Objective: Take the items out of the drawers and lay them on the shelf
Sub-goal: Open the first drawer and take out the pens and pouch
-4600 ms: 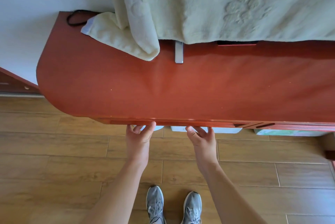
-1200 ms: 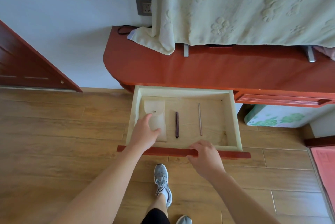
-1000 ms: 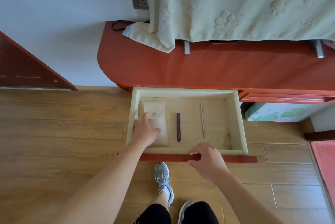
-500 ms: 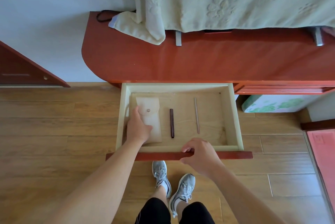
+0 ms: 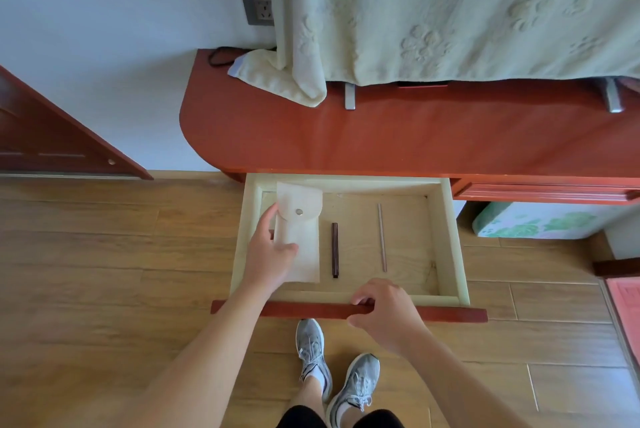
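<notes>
A pale wooden drawer (image 5: 450,240) stands pulled out below the red shelf (image 5: 398,137). Inside at the left is a cream snap pouch (image 5: 304,220), and my left hand (image 5: 268,254) grips its left edge, thumb on top, with the pouch lifted a little. A dark brown stick (image 5: 334,249) lies in the middle of the drawer and a thin pinkish rod (image 5: 381,237) lies to its right. My right hand (image 5: 384,310) holds the red drawer front (image 5: 450,315), fingers curled over its top edge.
A pale green blanket (image 5: 450,12) hangs over something at the back of the shelf, with a towel corner (image 5: 277,78) and a black cable (image 5: 218,55) at the left. A second drawer (image 5: 540,190) is closed at the right. A green-patterned box (image 5: 540,223) sits on the floor.
The drawer was pulled open since the earliest frame. My left hand reached in, took the pouch's left edge, and has now raised it slightly. My right hand stays on the drawer front.
</notes>
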